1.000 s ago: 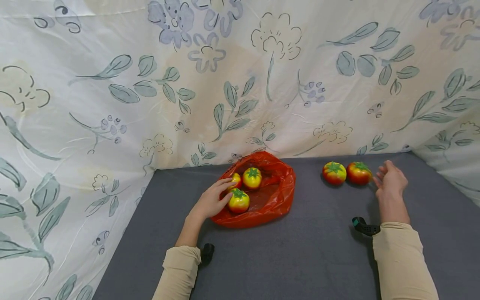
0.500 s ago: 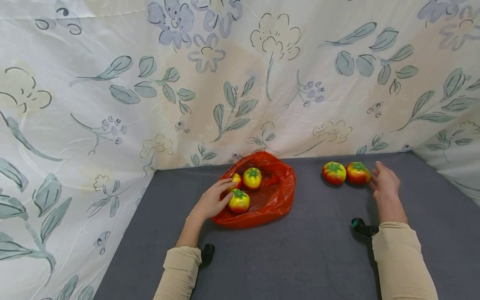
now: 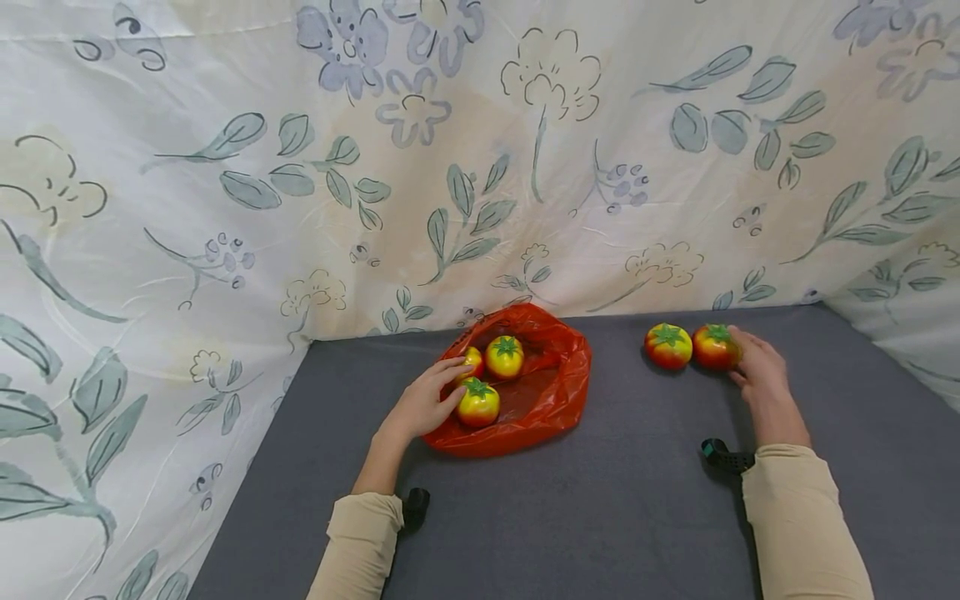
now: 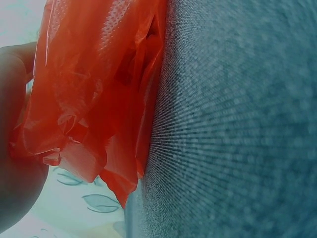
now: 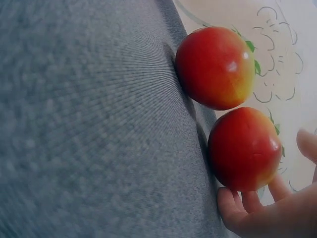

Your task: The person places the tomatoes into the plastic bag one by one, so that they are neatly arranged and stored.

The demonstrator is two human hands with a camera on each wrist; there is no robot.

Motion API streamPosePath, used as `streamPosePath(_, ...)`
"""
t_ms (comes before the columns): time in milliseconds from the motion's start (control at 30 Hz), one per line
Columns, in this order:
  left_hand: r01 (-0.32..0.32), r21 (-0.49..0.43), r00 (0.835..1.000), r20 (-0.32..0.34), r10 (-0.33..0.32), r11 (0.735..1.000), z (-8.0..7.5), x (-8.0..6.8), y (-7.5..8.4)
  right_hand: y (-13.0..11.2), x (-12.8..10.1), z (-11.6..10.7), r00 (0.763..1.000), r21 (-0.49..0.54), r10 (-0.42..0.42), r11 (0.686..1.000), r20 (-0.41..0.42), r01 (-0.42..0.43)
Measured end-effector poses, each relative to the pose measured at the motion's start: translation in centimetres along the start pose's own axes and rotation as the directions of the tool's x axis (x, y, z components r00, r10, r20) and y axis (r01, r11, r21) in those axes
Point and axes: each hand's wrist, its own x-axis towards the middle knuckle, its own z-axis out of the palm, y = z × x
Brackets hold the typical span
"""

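My left hand (image 3: 427,398) holds the left rim of a red plastic bag (image 3: 555,404), fingers reaching over the edge. Inside lie three red-and-yellow tomatoes: a front one (image 3: 478,403) by my thumb, a back one (image 3: 505,357), and a left one (image 3: 471,362) partly hidden by my fingers. In the left wrist view the crumpled bag (image 4: 94,89) covers much of that hand. At the right, my right hand (image 3: 763,375) has its fingertips at the side of a tomato (image 5: 245,148), thumb apart from it. Another tomato (image 3: 668,347) sits just left of that one.
A dark grey cloth (image 3: 600,500) covers the table. Floral fabric (image 3: 465,167) hangs along the back and sides, close behind the bag and the two tomatoes on the table. Each wrist carries a black strap device (image 3: 726,457).
My right hand has moved left to the right-hand tomato, its fingers now at the tomato's side. My left hand and the bag have stayed in place.
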Motion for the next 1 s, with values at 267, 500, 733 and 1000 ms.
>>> streamPosePath(267,-0.001,0.001,1.0,-0.001,0.001,1.0,0.0,0.0,0.0,-0.7,-3.8,0.9,0.996,-0.084,-0.071,0.994,0.052,0.075)
streamPosePath(500,-0.002,0.004,1.0,-0.002,0.002,1.0,0.1,0.1,-0.1,-0.4,-3.7,1.3,0.996,-0.194,-0.086,0.977,0.024,0.089)
streamPosePath(733,0.004,0.003,1.0,0.005,-0.004,1.0,0.2,-0.1,-0.1,0.1,-3.3,1.4,0.988,-0.286,-0.153,0.946,0.025,0.154)
streamPosePath(1000,0.004,0.001,1.0,0.0,-0.004,1.0,0.3,0.0,-0.2,0.5,-2.4,1.5,0.982,-0.335,-0.188,0.925,0.006,0.179)
